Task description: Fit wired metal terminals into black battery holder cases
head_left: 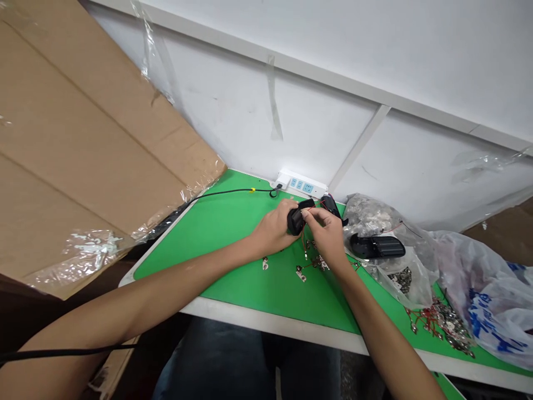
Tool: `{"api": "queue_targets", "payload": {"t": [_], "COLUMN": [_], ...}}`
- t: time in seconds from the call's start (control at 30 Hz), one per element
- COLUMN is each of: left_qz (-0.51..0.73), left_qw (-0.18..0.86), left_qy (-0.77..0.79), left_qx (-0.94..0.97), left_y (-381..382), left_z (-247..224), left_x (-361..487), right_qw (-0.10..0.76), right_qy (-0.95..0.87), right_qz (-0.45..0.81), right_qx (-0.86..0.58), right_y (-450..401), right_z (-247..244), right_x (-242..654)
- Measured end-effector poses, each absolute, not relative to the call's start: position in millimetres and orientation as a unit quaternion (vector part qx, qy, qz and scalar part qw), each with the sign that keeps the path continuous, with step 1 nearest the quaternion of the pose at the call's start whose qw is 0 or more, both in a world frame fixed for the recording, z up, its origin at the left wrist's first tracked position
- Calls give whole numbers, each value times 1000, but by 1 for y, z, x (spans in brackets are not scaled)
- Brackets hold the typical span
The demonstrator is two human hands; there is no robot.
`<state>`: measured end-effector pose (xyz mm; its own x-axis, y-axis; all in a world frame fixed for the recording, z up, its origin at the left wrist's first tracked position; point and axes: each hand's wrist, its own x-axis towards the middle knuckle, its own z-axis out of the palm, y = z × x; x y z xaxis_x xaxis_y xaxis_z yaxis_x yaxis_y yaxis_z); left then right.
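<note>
The black battery case (pixel 297 218) sits at the middle of the view, lifted just off the counter and held between both hands. The left hand (pixel 272 229) cradles it from the 9 o'clock side, with the left fingers (pixel 289 206) curled over its top. The right hand (pixel 327 230) comes in from 3 o'clock, its fingers pressed together in a pinch at the case's edge. Whether they pinch a thin wire or the case's lip is too small to tell, though fine red wire shows just below the hands.

The step in hand looks like close finger work at that edge of the case. The next move calls for a steady left hand and a careful right pinch, since the wires are thin.

Just behind the hands, at 1 o'clock, lies a second black case (pixel 331 206). At 3 o'clock a larger black battery case (pixel 377 246) rests on a clear bag of metal parts (pixel 370 214). Small metal clips with red wires (pixel 312 264) lie on the green counter mat (pixel 245 283) at 6 o'clock, and a heap of the same clips (pixel 441 322) sits at 4 o'clock. A white power strip (pixel 302 184) stands at 12 o'clock, with a black cable (pixel 233 191) running from it toward 9 o'clock, beside a cardboard sheet (pixel 91 128). A blue-printed plastic bag (pixel 491 300) lies at the far right.
</note>
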<state>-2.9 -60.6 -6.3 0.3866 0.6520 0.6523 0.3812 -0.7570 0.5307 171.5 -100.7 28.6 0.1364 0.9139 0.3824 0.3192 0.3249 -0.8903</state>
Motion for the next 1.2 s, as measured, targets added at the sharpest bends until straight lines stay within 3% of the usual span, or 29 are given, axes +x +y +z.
{"api": "queue_targets", "payload": {"t": [0.63, 0.93, 1.2], "left_qz": [458, 418, 454], "left_qw": [137, 232, 271], "left_qy": [291, 341, 317], "left_qx": [828, 809, 787], "left_y": [-57, -61, -59], "left_z": [-13, 6, 8], "left_x": [-6, 1, 3], "right_qw": [551, 487, 516], "right_qy": [-580, -606, -594], "right_qz": [350, 373, 386], "right_qx": [-486, -507, -482], "right_y": [-94, -87, -84], "right_z": [27, 39, 38], "right_x": [173, 194, 195]}}
